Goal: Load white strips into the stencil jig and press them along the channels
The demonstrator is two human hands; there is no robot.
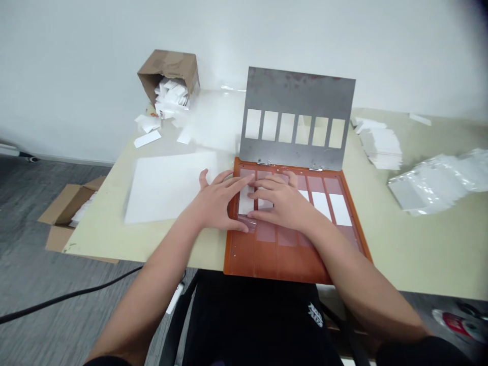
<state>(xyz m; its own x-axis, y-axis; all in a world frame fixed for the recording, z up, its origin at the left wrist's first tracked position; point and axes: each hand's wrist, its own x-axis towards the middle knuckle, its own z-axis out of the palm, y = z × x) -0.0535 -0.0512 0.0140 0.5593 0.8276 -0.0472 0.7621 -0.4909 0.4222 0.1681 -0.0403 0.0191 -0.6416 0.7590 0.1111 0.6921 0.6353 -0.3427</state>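
Two bare hands lie flat on an orange tray (267, 254) that sits at the near edge of the tabletop (419, 244). The left hand (217, 201) and the right hand (280, 201) press side by side on small white cards (246, 203) in the left slots of the tray. The fingers are spread out and flat, pushing down, not closed around anything. A bit of clear film (249, 223) peeks out under the left thumb.

The cards look thin, light and bendy, like paper. They could slide or crease, so I think a soft pinch at an edge or corner is the best place to take one. The clear film looks slippery.

Two more white cards (331, 206) lie in slots to the right. Just beyond the hands, a grey metal lid (301, 94) with six windows stands up from the far side of the tray. It looks stiff and heavy.

To the left lies a big white sheet (168, 185). Far left, a brown box (168, 68) on its side spills white slips. To the right are clear bags (438, 183) and a white pile (381, 145).

I can read no words on any of these things.
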